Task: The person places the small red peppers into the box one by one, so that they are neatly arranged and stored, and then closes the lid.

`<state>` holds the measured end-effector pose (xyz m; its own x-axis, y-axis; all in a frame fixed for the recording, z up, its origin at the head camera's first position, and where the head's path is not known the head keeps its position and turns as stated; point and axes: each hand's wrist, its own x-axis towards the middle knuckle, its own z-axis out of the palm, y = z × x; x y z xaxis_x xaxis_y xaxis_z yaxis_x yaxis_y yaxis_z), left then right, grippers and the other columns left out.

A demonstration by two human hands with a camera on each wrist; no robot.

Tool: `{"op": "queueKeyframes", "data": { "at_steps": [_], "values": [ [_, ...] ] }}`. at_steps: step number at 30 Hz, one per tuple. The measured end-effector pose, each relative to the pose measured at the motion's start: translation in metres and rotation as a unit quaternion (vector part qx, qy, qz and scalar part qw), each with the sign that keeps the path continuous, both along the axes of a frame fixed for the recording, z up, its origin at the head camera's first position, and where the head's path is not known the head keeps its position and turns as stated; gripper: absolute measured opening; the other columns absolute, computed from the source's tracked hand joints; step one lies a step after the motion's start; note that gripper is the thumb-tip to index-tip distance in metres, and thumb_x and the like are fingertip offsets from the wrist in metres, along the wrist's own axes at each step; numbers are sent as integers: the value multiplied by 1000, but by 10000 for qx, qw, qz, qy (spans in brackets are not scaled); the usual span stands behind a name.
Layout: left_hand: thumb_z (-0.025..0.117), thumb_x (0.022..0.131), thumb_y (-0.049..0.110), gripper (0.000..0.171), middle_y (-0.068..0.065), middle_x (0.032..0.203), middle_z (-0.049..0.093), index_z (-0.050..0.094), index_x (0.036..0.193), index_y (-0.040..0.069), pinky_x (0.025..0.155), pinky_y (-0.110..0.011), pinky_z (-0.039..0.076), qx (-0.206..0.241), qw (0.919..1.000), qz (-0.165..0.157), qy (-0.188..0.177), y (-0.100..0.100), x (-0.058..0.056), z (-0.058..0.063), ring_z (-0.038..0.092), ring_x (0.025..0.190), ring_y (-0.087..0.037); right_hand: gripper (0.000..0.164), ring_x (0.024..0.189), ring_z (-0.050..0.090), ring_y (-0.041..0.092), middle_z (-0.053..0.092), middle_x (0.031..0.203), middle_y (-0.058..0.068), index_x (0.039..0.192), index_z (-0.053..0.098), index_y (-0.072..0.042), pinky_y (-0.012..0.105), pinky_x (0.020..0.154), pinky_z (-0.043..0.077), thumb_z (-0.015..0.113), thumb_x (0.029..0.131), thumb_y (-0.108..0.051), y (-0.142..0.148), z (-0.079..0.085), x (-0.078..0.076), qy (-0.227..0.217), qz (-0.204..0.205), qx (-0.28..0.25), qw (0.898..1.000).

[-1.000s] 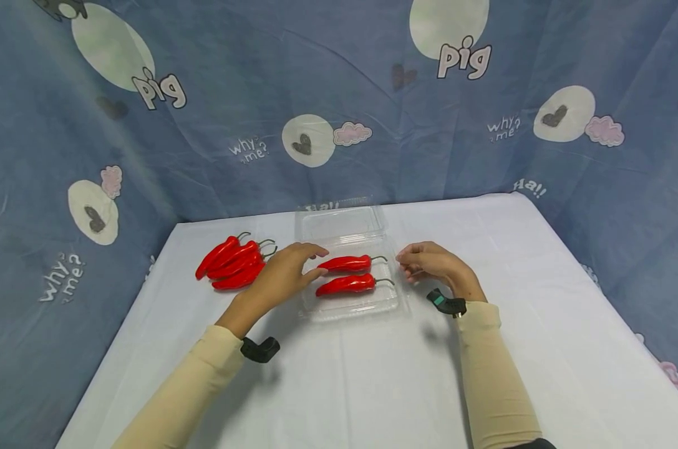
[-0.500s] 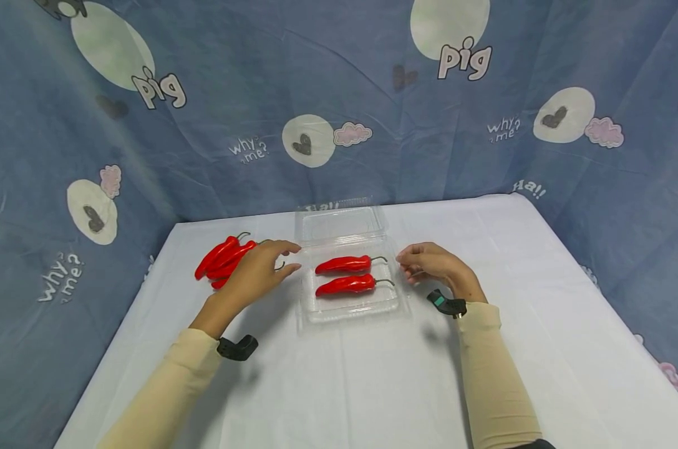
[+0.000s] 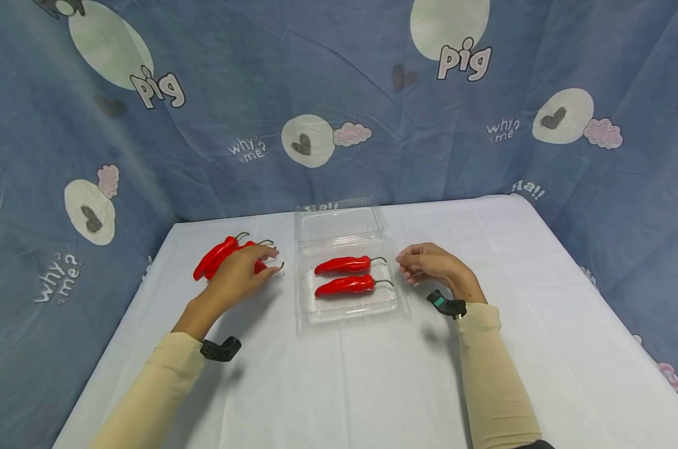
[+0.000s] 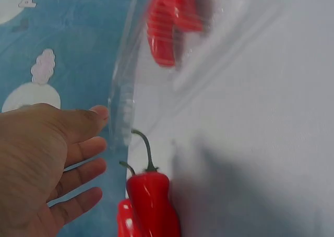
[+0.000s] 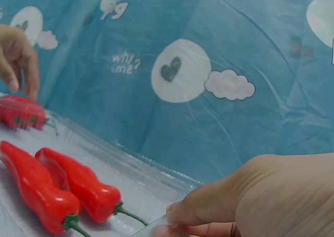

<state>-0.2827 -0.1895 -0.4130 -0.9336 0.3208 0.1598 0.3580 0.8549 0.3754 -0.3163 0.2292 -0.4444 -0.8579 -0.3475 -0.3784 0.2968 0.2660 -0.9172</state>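
Two red chili peppers [image 3: 345, 285] with green stems lie side by side in a clear plastic clamshell box [image 3: 350, 315], its lid [image 3: 341, 224] folded back behind it. My right hand [image 3: 433, 265] pinches the box's right rim between thumb and fingers, as the right wrist view [image 5: 250, 200] shows too. Over a pile of red chili peppers [image 3: 214, 257] on the left hovers my left hand [image 3: 234, 277], thumb and fingers apart and holding nothing. It hides part of the pile. In the left wrist view, a pepper [image 4: 151, 200] from the pile stands out below the fingers [image 4: 83, 174].
A white cloth [image 3: 327, 386] covers the table. Blue printed fabric [image 3: 204, 125] hangs behind the table and along both sides. Dark wrist cameras sit on both wrists, the left one [image 3: 221, 349] low over the cloth.
My left hand has moved left from the near-left side of the box to above the pepper pile. My right hand stays at the box's rim, and both peppers inside lie as before.
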Motion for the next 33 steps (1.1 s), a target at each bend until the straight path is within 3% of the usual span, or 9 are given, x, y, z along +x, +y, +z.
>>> {"op": "queueKeyframes", "data": {
  "at_steps": [17, 33],
  "values": [
    [79, 88, 20, 40, -13, 121, 68, 68, 123, 4, 104, -55, 46, -6, 9999, 146, -14, -31, -6, -17, 59, 116, -32, 30, 68, 59, 12, 60, 81, 3, 117, 56, 9, 29, 67, 57, 60, 101, -16, 1, -1, -1, -2, 13, 3, 10000],
    [84, 84, 22, 49, -14, 126, 64, 65, 127, 8, 97, -57, 52, -234, 9982, 410, -357, -33, -2, -31, 54, 120, -35, 31, 67, 59, 13, 60, 81, 4, 118, 56, 9, 29, 68, 57, 60, 102, -16, 0, 1, 1, -13, -30, 36, 10000]
  ]
}}
